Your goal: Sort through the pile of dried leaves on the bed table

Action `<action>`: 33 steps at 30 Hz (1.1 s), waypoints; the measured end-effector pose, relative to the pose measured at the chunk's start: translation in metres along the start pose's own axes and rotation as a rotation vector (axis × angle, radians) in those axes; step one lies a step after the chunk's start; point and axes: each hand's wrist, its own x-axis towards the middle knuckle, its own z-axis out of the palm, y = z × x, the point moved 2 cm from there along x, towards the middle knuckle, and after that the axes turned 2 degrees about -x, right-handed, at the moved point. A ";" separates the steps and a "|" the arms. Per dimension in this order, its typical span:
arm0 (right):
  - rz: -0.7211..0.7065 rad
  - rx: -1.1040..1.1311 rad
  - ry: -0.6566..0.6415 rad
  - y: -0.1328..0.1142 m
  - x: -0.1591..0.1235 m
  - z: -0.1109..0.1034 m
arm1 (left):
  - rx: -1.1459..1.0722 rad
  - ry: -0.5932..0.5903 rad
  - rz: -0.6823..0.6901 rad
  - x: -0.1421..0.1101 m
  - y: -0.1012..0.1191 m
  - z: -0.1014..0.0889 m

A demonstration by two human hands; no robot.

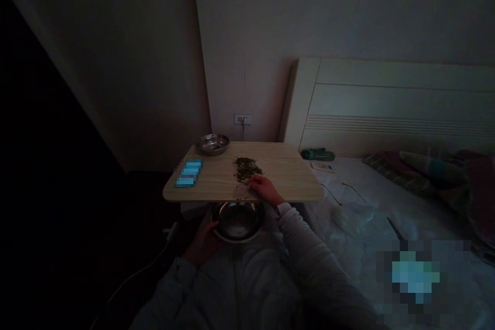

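A steel bowl (238, 240) sits just below the near edge of the small wooden table, in front of my lap. My left hand (204, 242) grips its left side, with the thumb at the rim. On the tabletop lies a loose spread of small, dark greenish-brown bits (247, 169), like dried leaves or seeds; their kind is too small to tell. My right hand (263, 188) rests over the near part of the table, fingers curled down and together beside the bits. Whatever its fingertips may pinch is hidden. A few stray bits lie near the table edge.
On the wooden table (286, 165), a second steel bowl (212, 145) stands at the back left and a blurred lit phone (188, 174) lies at the left. To the right, the bed (359, 227) bears a green bottle (317, 154) and bedding. A white cable (135, 273) hangs at left.
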 end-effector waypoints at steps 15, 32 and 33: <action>-0.016 0.007 0.000 0.003 0.001 0.000 | 0.006 0.099 0.004 -0.014 0.004 0.017; -0.062 0.073 0.186 0.018 0.017 -0.001 | 0.018 0.101 0.009 -0.009 0.002 0.010; -0.064 0.059 0.182 0.018 0.016 -0.001 | 0.015 0.097 0.007 -0.008 0.002 0.009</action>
